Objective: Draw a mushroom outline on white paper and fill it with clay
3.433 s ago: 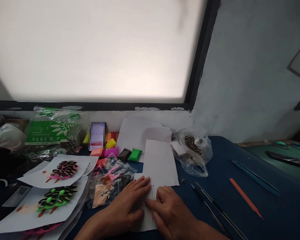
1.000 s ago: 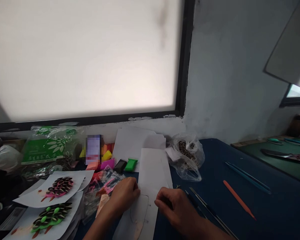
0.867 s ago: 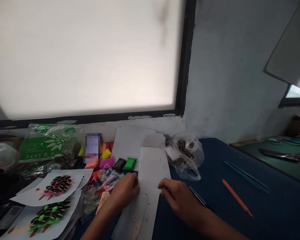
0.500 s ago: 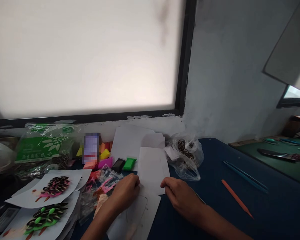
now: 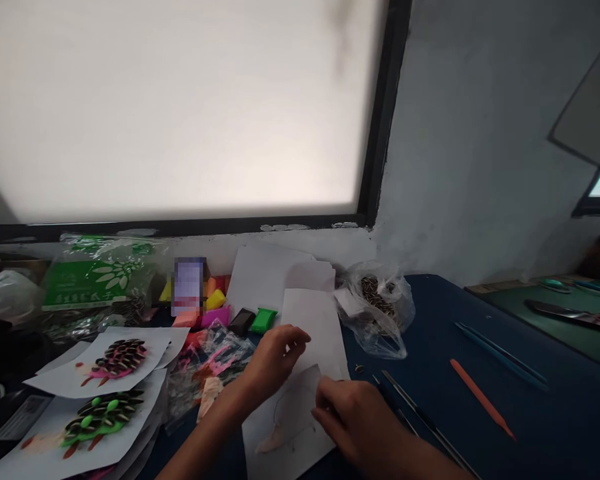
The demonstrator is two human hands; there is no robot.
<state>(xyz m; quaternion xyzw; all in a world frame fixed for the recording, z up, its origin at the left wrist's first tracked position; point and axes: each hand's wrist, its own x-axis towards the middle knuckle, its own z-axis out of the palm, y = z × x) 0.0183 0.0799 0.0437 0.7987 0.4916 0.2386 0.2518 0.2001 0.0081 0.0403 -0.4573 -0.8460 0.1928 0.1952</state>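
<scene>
In front of me lies a white sheet of paper (image 5: 300,427) with a thin drawn outline and a small pale pink patch low on it. My right hand (image 5: 355,420) is at the sheet's right edge, fingers bent and closed over it; the fingertips are partly hidden. Over the sheet's upper left, my left hand (image 5: 280,353) hovers with fingers loosely curved and apart, nothing visible in them. A blank white paper strip (image 5: 313,320) extends behind both hands. Tweezers (image 5: 425,417) lie beside my right forearm.
Sheets with seed hedgehogs (image 5: 117,360) are stacked at left. Behind them are a green seed bag (image 5: 90,283) and colored clay packets (image 5: 264,320). A clear bag of striped seeds (image 5: 377,300) stands at right, with an orange tool (image 5: 483,399) and blue tweezers (image 5: 500,353) beyond.
The drawn sheet has shifted forward and turned slightly. My left hand has risen and moved right; my right hand has come down to the sheet's edge, uncovering the tweezers. The view has shifted slightly.
</scene>
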